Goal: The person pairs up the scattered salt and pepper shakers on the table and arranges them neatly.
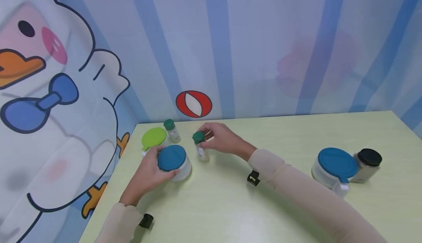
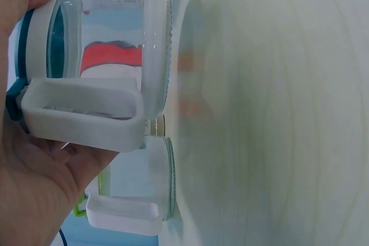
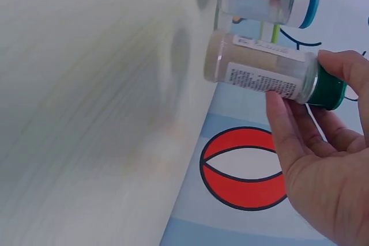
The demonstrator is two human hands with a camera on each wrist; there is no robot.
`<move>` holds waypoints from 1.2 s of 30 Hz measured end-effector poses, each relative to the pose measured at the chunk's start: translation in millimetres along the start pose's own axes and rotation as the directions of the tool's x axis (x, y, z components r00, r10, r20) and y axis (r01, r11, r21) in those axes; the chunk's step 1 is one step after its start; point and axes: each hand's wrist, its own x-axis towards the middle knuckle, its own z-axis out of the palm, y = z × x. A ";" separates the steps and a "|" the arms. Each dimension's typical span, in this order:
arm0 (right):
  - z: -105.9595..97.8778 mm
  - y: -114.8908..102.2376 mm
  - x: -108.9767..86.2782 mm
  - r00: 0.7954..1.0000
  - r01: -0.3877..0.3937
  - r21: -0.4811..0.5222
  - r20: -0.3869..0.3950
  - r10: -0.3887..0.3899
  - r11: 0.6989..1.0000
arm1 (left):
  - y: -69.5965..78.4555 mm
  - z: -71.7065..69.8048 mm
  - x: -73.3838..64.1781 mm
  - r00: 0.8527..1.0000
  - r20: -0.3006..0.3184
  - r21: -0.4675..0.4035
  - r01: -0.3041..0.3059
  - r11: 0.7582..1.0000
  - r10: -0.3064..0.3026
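My left hand [image 1: 150, 173] grips a clear seasoning jar by its sides, thumb and fingers spread around the blue lid [image 1: 171, 158]. In the left wrist view the jar [image 2: 115, 33] shows a white side handle [image 2: 86, 113] and see-through walls. To its right, my right hand [image 1: 224, 138] pinches a small spice bottle [image 1: 202, 153] near its green cap [image 3: 328, 87]. Pale powder and a printed white label [image 3: 262, 79] show on this bottle in the right wrist view. The bottle stands slightly tilted, its base close to the tabletop.
Behind my left hand stand a green-lidded jar [image 1: 154, 137] and another green-capped bottle [image 1: 173, 131]. At the right of the table [image 1: 214, 213] are a second blue-lidded jar [image 1: 336, 164] and a black-lidded jar [image 1: 368, 162]. A printed cloth backdrop [image 1: 257, 52] borders the table's back and left.
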 end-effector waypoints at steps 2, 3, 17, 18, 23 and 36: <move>-2.7 -2.8 -5.9 1.000 -0.017 -0.003 0.007 0.017 1.000 | 1.7 1.1 -0.2 1.000 -0.003 -0.010 -0.005 1.000 0.005; -4.0 -4.2 -8.7 1.000 -0.025 -0.006 0.012 0.025 1.000 | 2.7 1.5 -0.2 1.000 -0.005 -0.012 -0.006 1.000 0.006; -24.5 -9.3 -47.6 0.996 -0.086 -0.054 0.022 0.088 0.995 | 23.4 6.7 0.3 1.000 0.014 -0.005 0.001 1.000 0.000; -25.9 -9.2 -50.1 0.996 -0.089 -0.056 0.017 0.090 0.994 | 24.8 7.2 0.5 1.000 0.014 -0.006 -0.003 1.000 0.003; -32.7 -9.8 -63.7 0.996 -0.091 -0.053 -0.003 0.091 0.994 | 30.4 12.6 2.4 1.000 0.021 -0.027 -0.017 1.000 0.017; -53.1 -4.5 -106.6 0.995 -0.098 -0.076 -0.031 0.096 0.992 | 49.9 27.0 3.9 0.996 0.023 -0.050 -0.080 0.996 0.081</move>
